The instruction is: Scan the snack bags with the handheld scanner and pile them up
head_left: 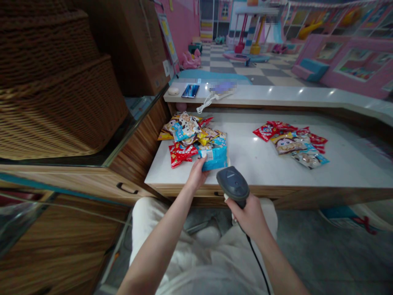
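With its thumb over the edge, my left hand [198, 174] grips a blue snack bag [217, 158] whose white barcode label faces up. My right hand [250, 215] is wrapped round the handle of a dark grey barcode scanner [233, 182], its head tilted toward the blue bag and its black cable hanging down. Just beyond my left hand lies a pile of snack bags [186, 127] in white, yellow, red and blue. A second, smaller group of snack bags [288, 141] lies farther right on the white desk [242, 164].
A raised white ledge [260, 94] runs behind the desk, bearing a phone [190, 91], a white cable [205, 103] and a small white case [173, 91]. Wicker baskets [58, 94] and a cardboard box [135, 45] stand at left. Play equipment [248, 37] fills the room beyond.
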A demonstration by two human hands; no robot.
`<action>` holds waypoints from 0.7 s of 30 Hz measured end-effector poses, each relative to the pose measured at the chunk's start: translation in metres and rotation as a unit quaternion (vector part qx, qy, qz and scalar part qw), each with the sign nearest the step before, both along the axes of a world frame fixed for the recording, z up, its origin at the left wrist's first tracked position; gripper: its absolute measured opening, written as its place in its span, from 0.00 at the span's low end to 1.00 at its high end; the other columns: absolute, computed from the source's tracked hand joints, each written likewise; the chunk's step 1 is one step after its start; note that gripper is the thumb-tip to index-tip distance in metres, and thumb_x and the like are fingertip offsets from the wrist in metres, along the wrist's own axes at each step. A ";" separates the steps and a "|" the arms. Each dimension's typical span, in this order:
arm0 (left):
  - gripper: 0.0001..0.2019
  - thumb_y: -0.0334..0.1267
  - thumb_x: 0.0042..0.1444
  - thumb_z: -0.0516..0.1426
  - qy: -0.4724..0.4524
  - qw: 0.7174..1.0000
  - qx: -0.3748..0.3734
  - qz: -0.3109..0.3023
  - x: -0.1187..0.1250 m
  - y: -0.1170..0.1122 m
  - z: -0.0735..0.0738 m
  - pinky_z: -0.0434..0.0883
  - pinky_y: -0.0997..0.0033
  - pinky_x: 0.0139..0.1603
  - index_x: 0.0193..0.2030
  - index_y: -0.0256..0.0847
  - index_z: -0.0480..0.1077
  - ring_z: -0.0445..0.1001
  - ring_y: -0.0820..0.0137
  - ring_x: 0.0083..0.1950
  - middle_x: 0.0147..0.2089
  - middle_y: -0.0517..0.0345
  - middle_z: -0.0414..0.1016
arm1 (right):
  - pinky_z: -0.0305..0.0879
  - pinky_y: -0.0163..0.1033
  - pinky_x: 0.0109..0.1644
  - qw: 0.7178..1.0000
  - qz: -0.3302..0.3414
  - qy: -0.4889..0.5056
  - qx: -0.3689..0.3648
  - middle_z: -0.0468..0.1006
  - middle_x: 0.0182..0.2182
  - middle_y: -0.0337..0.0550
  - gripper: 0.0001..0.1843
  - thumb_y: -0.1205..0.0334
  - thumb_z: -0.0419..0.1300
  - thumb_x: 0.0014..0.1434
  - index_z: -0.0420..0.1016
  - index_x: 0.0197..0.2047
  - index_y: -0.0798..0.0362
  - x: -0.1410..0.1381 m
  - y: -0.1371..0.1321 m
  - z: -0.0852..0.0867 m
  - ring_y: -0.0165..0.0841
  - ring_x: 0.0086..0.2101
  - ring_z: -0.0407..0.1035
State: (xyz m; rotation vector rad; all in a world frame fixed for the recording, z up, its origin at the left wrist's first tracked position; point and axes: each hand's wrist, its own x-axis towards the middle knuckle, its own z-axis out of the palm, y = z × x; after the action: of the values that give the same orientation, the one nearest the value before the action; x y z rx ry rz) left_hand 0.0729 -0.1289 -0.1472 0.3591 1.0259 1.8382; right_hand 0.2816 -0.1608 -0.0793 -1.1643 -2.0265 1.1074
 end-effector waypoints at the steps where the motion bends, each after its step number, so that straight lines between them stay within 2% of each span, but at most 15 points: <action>1: 0.20 0.50 0.54 0.64 0.038 0.999 -0.001 0.010 0.001 -0.002 0.004 0.73 0.60 0.56 0.49 0.42 0.75 0.77 0.60 0.55 0.50 0.53 0.80 | 0.65 0.36 0.24 1.000 -0.003 0.000 0.001 0.75 0.14 0.41 0.12 0.54 0.61 0.57 0.77 0.28 0.52 0.002 0.000 0.000 0.39 0.20 0.74; 3: 0.20 0.50 0.57 0.61 0.166 0.985 0.018 0.042 0.000 -0.008 0.016 0.69 0.59 0.62 0.54 0.45 0.73 0.73 0.60 0.60 0.55 0.53 0.78 | 0.65 0.35 0.23 1.000 -0.008 0.001 0.000 0.75 0.14 0.41 0.12 0.54 0.62 0.57 0.77 0.28 0.52 0.005 0.000 -0.001 0.39 0.19 0.74; 4: 0.20 0.49 0.60 0.59 0.247 0.966 0.032 0.071 -0.002 -0.010 0.025 0.66 0.59 0.64 0.56 0.46 0.72 0.70 0.60 0.63 0.58 0.53 0.76 | 0.64 0.35 0.23 1.000 -0.010 0.003 -0.003 0.75 0.13 0.41 0.12 0.54 0.62 0.57 0.77 0.27 0.52 0.007 0.001 -0.001 0.38 0.19 0.73; 5: 0.21 0.49 0.62 0.58 0.330 0.936 0.044 0.110 -0.006 -0.013 0.035 0.64 0.59 0.67 0.59 0.46 0.70 0.68 0.61 0.66 0.61 0.53 0.74 | 0.64 0.35 0.22 1.000 -0.011 0.006 -0.007 0.74 0.13 0.40 0.12 0.54 0.62 0.57 0.77 0.27 0.52 0.009 0.001 -0.001 0.38 0.19 0.73; 7: 0.21 0.46 0.65 0.54 0.471 0.858 0.046 0.199 -0.020 -0.016 0.055 0.60 0.60 0.69 0.64 0.47 0.66 0.63 0.62 0.69 0.65 0.52 0.69 | 0.64 0.35 0.22 1.000 -0.014 0.011 -0.017 0.74 0.13 0.40 0.13 0.53 0.62 0.57 0.77 0.26 0.52 0.012 0.001 -0.002 0.38 0.19 0.73; 9: 0.23 0.43 0.67 0.52 0.564 0.779 0.017 0.273 -0.039 -0.018 0.068 0.59 0.61 0.70 0.68 0.45 0.60 0.62 0.64 0.70 0.68 0.50 0.65 | 0.65 0.35 0.22 0.999 -0.015 0.011 -0.027 0.74 0.13 0.40 0.13 0.52 0.62 0.57 0.77 0.26 0.52 0.014 0.002 -0.002 0.38 0.19 0.73; 11: 0.25 0.40 0.68 0.51 0.621 0.716 -0.024 0.319 -0.062 -0.019 0.072 0.58 0.61 0.71 0.70 0.41 0.57 0.62 0.65 0.69 0.70 0.47 0.62 | 0.65 0.35 0.23 0.999 -0.014 0.010 -0.032 0.74 0.13 0.40 0.14 0.52 0.62 0.58 0.78 0.27 0.52 0.015 0.001 -0.002 0.39 0.19 0.74; 13: 0.26 0.39 0.67 0.51 0.650 0.678 -0.072 0.334 -0.084 -0.020 0.063 0.57 0.60 0.72 0.70 0.37 0.55 0.60 0.65 0.70 0.70 0.44 0.61 | 0.65 0.35 0.23 0.999 -0.012 0.011 -0.034 0.74 0.13 0.40 0.14 0.52 0.62 0.57 0.78 0.28 0.52 0.015 0.001 -0.002 0.38 0.19 0.73; 15: 0.28 0.42 0.66 0.53 0.661 0.676 -0.121 0.304 -0.104 -0.022 0.047 0.56 0.57 0.72 0.70 0.33 0.54 0.59 0.63 0.70 0.70 0.41 0.60 | 0.65 0.35 0.22 0.999 -0.010 0.014 -0.034 0.74 0.13 0.39 0.13 0.52 0.62 0.57 0.78 0.28 0.52 0.014 0.001 -0.002 0.38 0.18 0.73; 18: 0.36 0.49 0.61 0.58 0.669 0.700 -0.161 0.192 -0.126 -0.027 0.022 0.57 0.53 0.71 0.70 0.30 0.54 0.59 0.56 0.71 0.70 0.36 0.59 | 0.64 0.35 0.23 0.999 -0.015 0.015 -0.029 0.74 0.13 0.39 0.13 0.53 0.62 0.57 0.77 0.27 0.52 0.013 0.001 -0.001 0.38 0.18 0.72; 20: 0.37 0.52 0.60 0.58 0.672 0.707 -0.159 0.154 -0.134 -0.030 0.013 0.58 0.52 0.70 0.69 0.32 0.54 0.60 0.56 0.70 0.69 0.36 0.60 | 0.65 0.35 0.23 0.999 -0.015 0.015 -0.028 0.74 0.13 0.39 0.13 0.53 0.62 0.57 0.76 0.26 0.52 0.012 0.001 0.000 0.38 0.18 0.72; 21: 0.36 0.52 0.61 0.58 0.672 0.707 -0.153 0.157 -0.135 -0.032 0.012 0.58 0.52 0.70 0.69 0.33 0.55 0.61 0.56 0.70 0.69 0.38 0.61 | 0.65 0.35 0.23 0.999 -0.014 0.016 -0.028 0.74 0.13 0.39 0.13 0.53 0.62 0.57 0.76 0.26 0.51 0.012 0.001 0.000 0.38 0.18 0.73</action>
State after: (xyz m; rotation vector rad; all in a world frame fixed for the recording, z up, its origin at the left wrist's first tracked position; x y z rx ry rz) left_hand -0.0621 -0.1609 -0.1351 1.5184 2.4481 1.4351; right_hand 0.2937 -0.1593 -0.0795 -1.1916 -1.9611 1.1696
